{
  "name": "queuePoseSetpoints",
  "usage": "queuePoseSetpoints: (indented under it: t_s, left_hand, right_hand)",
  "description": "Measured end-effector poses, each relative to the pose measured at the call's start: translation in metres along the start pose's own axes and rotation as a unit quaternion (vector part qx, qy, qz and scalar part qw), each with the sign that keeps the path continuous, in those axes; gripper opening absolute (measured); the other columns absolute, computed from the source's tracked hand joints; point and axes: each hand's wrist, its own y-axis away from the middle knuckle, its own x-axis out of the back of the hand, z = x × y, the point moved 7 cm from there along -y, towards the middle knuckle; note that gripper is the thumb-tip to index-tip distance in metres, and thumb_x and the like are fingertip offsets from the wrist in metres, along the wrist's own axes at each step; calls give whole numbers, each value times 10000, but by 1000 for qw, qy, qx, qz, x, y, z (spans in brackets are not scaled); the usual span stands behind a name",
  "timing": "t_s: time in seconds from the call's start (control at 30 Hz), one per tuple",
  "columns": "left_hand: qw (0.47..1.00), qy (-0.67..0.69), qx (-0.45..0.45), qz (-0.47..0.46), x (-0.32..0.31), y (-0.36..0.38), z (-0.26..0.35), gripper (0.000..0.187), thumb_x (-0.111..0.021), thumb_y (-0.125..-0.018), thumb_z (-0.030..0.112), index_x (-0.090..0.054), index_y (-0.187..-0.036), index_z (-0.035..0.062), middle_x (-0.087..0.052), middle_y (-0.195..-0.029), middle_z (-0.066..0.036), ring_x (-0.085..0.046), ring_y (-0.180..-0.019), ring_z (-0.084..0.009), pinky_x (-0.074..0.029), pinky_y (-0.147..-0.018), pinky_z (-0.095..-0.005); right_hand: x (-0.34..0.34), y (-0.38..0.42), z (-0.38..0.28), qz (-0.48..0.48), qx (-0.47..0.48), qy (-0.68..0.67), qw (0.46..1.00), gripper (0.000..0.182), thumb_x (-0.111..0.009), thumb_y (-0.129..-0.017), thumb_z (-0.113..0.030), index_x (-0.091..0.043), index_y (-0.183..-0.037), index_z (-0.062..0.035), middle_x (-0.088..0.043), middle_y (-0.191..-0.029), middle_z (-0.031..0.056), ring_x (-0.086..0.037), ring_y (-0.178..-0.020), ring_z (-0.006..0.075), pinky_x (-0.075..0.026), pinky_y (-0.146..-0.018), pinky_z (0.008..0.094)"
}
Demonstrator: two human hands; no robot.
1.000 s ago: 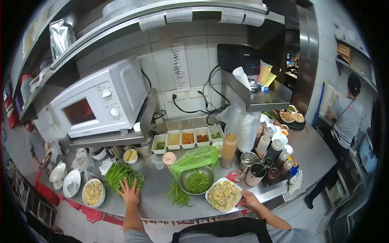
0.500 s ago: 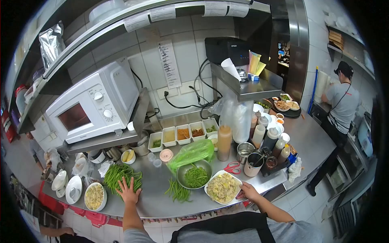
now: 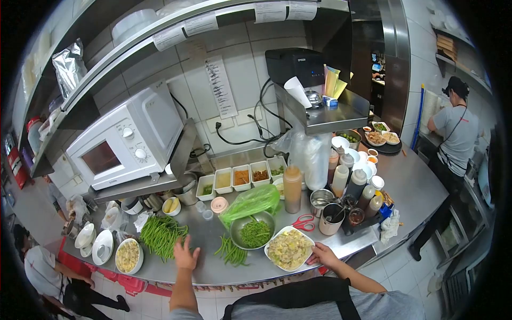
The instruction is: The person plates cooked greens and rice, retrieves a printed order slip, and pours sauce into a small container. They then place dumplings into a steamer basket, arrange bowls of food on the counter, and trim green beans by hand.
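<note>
My left hand, fingers spread, is over the steel counter at the right edge of a pile of long green beans. My right hand grips the right rim of a white bowl filled with a pale, chunky mix. Left of that bowl sits a metal bowl of chopped green beans, with a green plastic bag lying at its back rim. A few loose beans lie beside it. Red-handled scissors rest behind the white bowl.
A second white bowl of the mix stands at left. Small white tubs line the back. Sauce bottles and a metal cup stand at right. A microwave sits above. One person stands at right, another at lower left.
My left hand has moved right, off the bean pile to its edge. My right hand still holds the bowl. More of the person at lower left has come into view.
</note>
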Motion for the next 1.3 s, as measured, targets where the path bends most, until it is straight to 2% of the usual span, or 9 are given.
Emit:
queuePoseSetpoints:
  t_s: [0.13, 0.43, 0.53, 0.63, 0.73, 0.83, 0.93, 1.13, 1.3]
  left_hand:
    - [974, 189, -27, -123, -66, -10, 25, 485, -483, -871, 346, -402, -1323, 191, -362, -1376, -146, -284, -1296, -327, -203, -1047, -454]
    - [950, 233, -21, -209, -90, -20, 93, 428, -373, -925, 336, -437, -1297, 134, -434, -1316, -170, -309, -1297, -277, -165, -1082, -387]
    - [951, 236, -38, -196, -101, -12, 92, 434, -380, -926, 325, -434, -1293, 99, -431, -1316, -178, -309, -1296, -279, -202, -1073, -359]
    - [927, 320, 48, -191, -109, -1, 86, 423, -405, -923, 287, -435, -1288, 75, -440, -1305, -185, -316, -1289, -287, -240, -1059, -356]
    - [887, 425, 42, -177, -95, -1, 99, 442, -444, -907, 248, -399, -1318, 91, -434, -1311, -183, -323, -1281, -304, -266, -1046, -356]
    - [929, 352, -64, -95, -71, -3, 113, 514, -491, -880, 244, -344, -1354, 111, -417, -1328, -174, -321, -1279, -319, -251, -1051, -371]
    - [979, 195, 7, -50, -61, 16, 107, 577, -521, -854, 281, -314, -1371, 131, -403, -1338, -174, -319, -1282, -320, -229, -1055, -416]
    - [974, 204, -5, -98, -74, 24, 107, 594, -529, -831, 349, -351, -1346, 115, -423, -1331, -140, -316, -1287, -311, -206, -1047, -467]
    - [987, 79, -79, -115, -70, 31, 127, 609, -559, -804, 370, -381, -1319, 98, -419, -1329, -155, -305, -1291, -316, -222, -1040, -453]
  right_hand:
    - [3, -3, 4, -19, -2, -17, 1000, 280, -434, -939, -235, -441, -1113, -16, -576, -889, 123, -639, -703, 213, -555, -623, 311]
    - [4, -5, 5, -41, -20, -24, 999, 249, -423, -944, -224, -435, -1084, -18, -584, -836, 146, -641, -696, 232, -554, -623, 314]
    - [6, -9, 8, -50, -27, -26, 998, 246, -418, -945, -226, -429, -1081, -21, -586, -822, 153, -642, -697, 236, -554, -625, 321]
    - [8, -8, 11, -54, -42, -38, 997, 245, -414, -946, -227, -422, -1085, -26, -584, -824, 158, -642, -701, 239, -555, -631, 334]
    - [7, -8, 9, -57, -48, -44, 996, 254, -414, -946, -226, -414, -1102, -26, -576, -858, 161, -640, -711, 244, -555, -636, 347]
    - [6, -7, 6, -57, -50, -51, 996, 275, -420, -943, -221, -404, -1132, -22, -566, -894, 162, -638, -722, 247, -554, -641, 353]
    - [7, -8, 7, -67, -64, -63, 994, 300, -425, -941, -212, -393, -1167, -18, -560, -913, 158, -637, -729, 250, -554, -647, 357]
    - [5, -6, -1, -82, -69, -95, 990, 267, -424, -940, -175, -406, -1149, -8, -595, -847, 171, -645, -730, 272, -551, -690, 386]
    - [6, -7, 0, -91, -84, -102, 987, 273, -435, -934, -171, -412, -1144, 2, -576, -892, 166, -640, -744, 268, -552, -708, 389]
